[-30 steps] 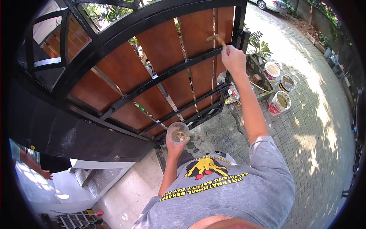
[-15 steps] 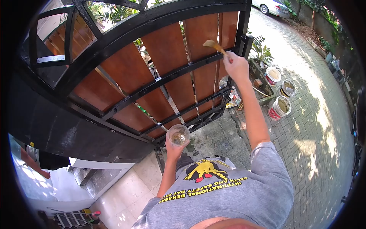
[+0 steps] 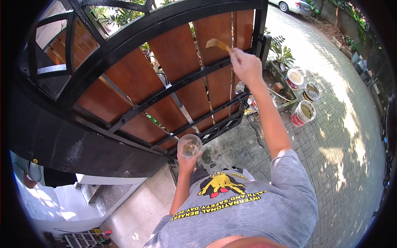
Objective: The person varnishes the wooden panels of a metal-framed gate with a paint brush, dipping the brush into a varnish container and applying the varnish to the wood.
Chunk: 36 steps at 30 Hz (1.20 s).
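Note:
My right hand (image 3: pixel 246 68) is closed around the handle of a paintbrush (image 3: pixel 218 44), held up in front of the upper brown wooden slats (image 3: pixel 213 33) of a gate. The pale bristles point left and overlap a slat in this view. Lower down, my left hand (image 3: pixel 188 162) grips a clear plastic cup (image 3: pixel 190 146) with a little see-through liquid at its bottom. The slats are fixed to a black metal frame (image 3: pixel 182 84) with narrow gaps between them.
Several buckets (image 3: pixel 303 113) stand on the paving at right, beside a planter box (image 3: pixel 285 103). A silver car (image 3: pixel 293 5) is parked at the far top. At lower left are another person's arm (image 3: pixel 29 182) and a ladder (image 3: pixel 84 239).
My right hand and the paintbrush have moved left and slightly up across the slats. The cup in my left hand has shifted slightly left. The other person's arm has drawn back leftward.

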Motion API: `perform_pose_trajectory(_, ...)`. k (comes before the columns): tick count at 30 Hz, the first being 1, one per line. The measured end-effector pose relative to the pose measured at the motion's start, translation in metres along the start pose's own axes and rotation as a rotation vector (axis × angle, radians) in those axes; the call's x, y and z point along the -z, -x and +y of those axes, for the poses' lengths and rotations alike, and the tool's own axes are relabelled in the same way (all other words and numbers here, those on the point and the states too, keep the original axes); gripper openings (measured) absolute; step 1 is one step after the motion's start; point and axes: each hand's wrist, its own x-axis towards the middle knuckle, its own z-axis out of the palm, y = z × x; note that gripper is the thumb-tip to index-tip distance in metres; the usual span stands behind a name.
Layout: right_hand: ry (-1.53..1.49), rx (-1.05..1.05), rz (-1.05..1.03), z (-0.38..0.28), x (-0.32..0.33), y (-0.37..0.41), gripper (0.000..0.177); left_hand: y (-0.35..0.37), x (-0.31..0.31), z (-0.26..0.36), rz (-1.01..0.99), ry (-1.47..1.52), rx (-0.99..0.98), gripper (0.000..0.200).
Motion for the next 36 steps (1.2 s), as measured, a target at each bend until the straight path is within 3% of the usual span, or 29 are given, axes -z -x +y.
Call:
perform_pose_trajectory(4, 0.095, -0.182, 0.108, 0.043, -0.009, -0.011, 0.024, 0.005, 0.003, 0.0, 0.007, -0.033, 0.007, 0.076)
perform_pose_trajectory(8, -0.083, -0.112, 0.193, 0.016, -0.009, 0.006, 0.024, 0.011, 0.006, -0.012, 0.037, 0.016, 0.015, 0.075)
perform_pose_trajectory(9, -0.039, -0.145, 0.076, -0.003, 0.001, 0.012, 0.024, 0.012, 0.006, -0.013, 0.033, 0.004, 0.011, 0.074)
perform_pose_trajectory(11, -0.125, 0.072, 0.003, -0.022, -0.004, 0.026, 0.025, 0.009, 0.003, -0.014, 0.018, -0.005, 0.007, 0.074)
perform_pose_trajectory(14, -0.128, 0.099, 0.023, -0.025, -0.02, 0.026, 0.028, 0.007, 0.002, -0.011, -0.008, -0.014, -0.002, 0.073)
perform_pose_trajectory(17, -0.203, -0.188, 0.14, -0.002, -0.018, 0.001, 0.031, 0.008, 0.0, -0.001, 0.01, -0.025, -0.026, 0.072)
perform_pose_trajectory(20, -0.303, -0.327, 0.273, 0.03, -0.037, 0.002, 0.029, 0.009, 0.006, -0.002, 0.037, -0.037, 0.003, 0.073)
perform_pose_trajectory(23, -0.281, -0.354, 0.248, 0.013, -0.06, 0.023, 0.029, 0.012, 0.014, -0.014, 0.07, -0.022, 0.001, 0.074)
perform_pose_trajectory(26, -0.399, -0.151, 0.052, -0.011, -0.083, 0.055, 0.027, 0.013, 0.014, -0.011, 0.088, 0.006, 0.016, 0.075)
perform_pose_trajectory(29, -0.313, -0.218, 0.097, -0.003, -0.075, 0.052, 0.026, 0.008, 0.015, -0.007, 0.087, -0.005, -0.005, 0.075)
perform_pose_trajectory(33, -0.449, -0.445, 0.305, 0.027, -0.083, 0.033, 0.026, 0.008, 0.015, -0.01, 0.063, -0.014, 0.022, 0.076)
perform_pose_trajectory(36, -0.491, -0.239, 0.21, -0.011, -0.083, 0.04, 0.028, 0.009, 0.012, -0.011, 0.052, -0.023, 0.009, 0.075)
